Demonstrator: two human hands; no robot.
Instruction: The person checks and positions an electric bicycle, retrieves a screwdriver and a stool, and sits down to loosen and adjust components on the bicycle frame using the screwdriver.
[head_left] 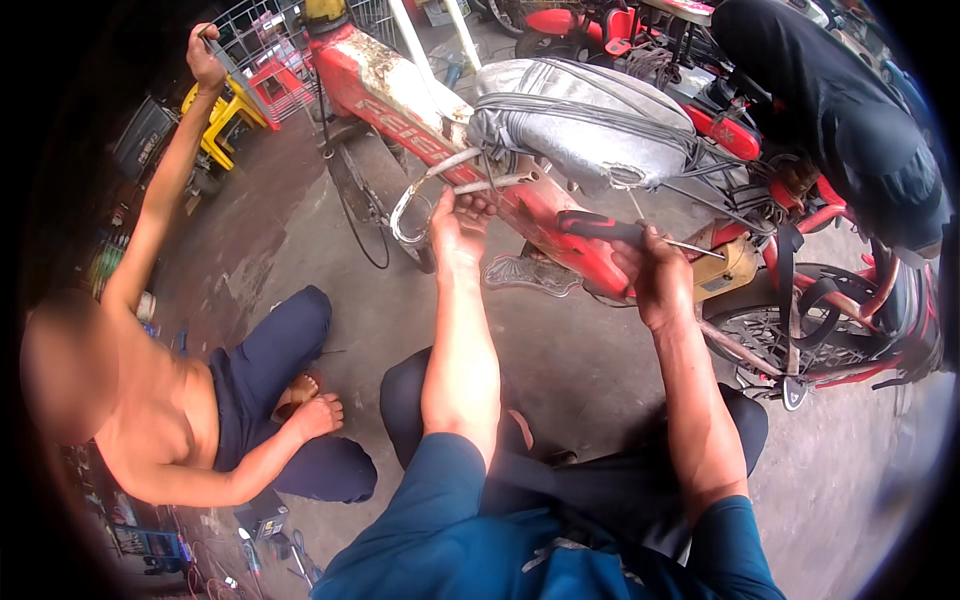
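My left hand reaches up to a pale metal tube on the red, scuffed electric bike frame, its fingers curled at the tube. A white looped cable hangs just left of it. My right hand grips a black-and-red screwdriver against the frame's lower red section, with the shaft pointing right. Above both hands is a torn silver seat wound with dark cables. A yellow box sits by my right hand.
A shirtless co-worker crouches at left, one arm raised. Another person in dark clothes leans over the rear wheel at right. A yellow plastic chair, other bikes and scattered tools surround us on the concrete floor.
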